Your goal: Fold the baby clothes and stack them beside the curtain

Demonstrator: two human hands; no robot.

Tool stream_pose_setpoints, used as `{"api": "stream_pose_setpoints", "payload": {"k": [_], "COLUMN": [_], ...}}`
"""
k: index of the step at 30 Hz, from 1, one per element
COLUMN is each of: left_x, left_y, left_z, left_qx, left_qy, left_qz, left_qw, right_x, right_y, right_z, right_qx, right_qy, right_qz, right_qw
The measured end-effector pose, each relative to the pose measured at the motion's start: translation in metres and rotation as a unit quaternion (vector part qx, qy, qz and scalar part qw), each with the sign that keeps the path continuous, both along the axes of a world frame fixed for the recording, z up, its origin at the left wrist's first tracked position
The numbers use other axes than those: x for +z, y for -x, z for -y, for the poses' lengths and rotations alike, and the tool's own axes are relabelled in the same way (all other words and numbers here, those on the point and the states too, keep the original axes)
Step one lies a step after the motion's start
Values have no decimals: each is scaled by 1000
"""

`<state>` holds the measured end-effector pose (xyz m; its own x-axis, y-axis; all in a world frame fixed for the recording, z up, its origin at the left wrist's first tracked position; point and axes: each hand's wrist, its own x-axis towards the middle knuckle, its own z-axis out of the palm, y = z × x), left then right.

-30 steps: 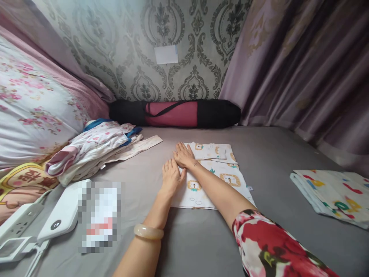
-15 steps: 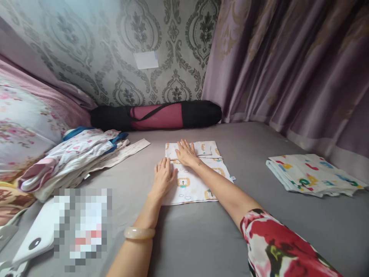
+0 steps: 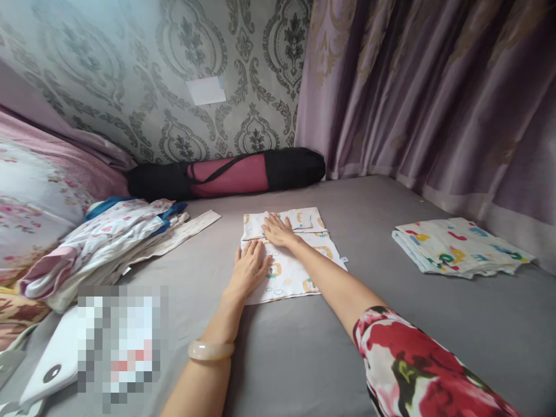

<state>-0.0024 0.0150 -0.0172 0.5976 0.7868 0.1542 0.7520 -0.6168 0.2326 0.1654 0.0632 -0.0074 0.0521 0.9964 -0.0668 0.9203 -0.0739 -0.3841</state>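
A white garment (image 3: 299, 263) with yellow and teal animal prints lies flat on the grey sheet, its far part folded over toward me. My right hand (image 3: 278, 230) rests flat on that folded part, fingers spread. Lower and to the left, my left hand (image 3: 252, 267) lies palm down on the garment's left edge, fingers stretched out. Neither hand grips the cloth. A small tag sticks out at the garment's right side. What kind of garment it is, I cannot tell.
Rumpled clothes (image 3: 117, 237) are piled at the left, near a floral pillow (image 3: 35, 191). A folded cloth with colourful prints (image 3: 460, 246) lies at the right. Along the wall stretches a black and maroon bag (image 3: 230, 175). A white device (image 3: 56, 359) sits front left, beside a blurred-out item.
The view has shifted slightly to the right. Both hands stay flat on the garment, with the right hand a touch lower on the folded part.
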Motion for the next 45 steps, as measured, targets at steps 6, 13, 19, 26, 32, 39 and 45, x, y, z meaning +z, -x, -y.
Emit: {"api": "stream_pose_setpoints", "payload": {"k": [6, 13, 19, 26, 32, 39, 45], "left_x": [0, 2, 1, 4, 4, 0, 4], "left_y": [0, -1, 1, 3, 3, 5, 1], "left_z": [1, 2, 1, 4, 5, 0, 5], "left_qx": [0, 6, 1, -1, -30, -60, -46], "left_qy": [14, 21, 18, 14, -22, 12, 5], "left_qz": [-1, -9, -16, -12, -1, -14, -42], "left_qw": [1000, 1000, 1000, 1000, 999, 998, 998], "right_x": [3, -9, -13, 4, -6, -11, -4], "right_y": [-30, -53, -59, -93, -108, -107, -90], "right_z": [19, 33, 30, 53, 85, 85, 108], "right_qx": [-39, -76, -71, -46, -36, -42, -9], "right_qy": [-31, -49, -46, -39, -21, -17, -43], "right_qz": [29, 90, 57, -12, 68, 76, 90], "right_qw": [998, 992, 995, 998, 997, 996, 995]}}
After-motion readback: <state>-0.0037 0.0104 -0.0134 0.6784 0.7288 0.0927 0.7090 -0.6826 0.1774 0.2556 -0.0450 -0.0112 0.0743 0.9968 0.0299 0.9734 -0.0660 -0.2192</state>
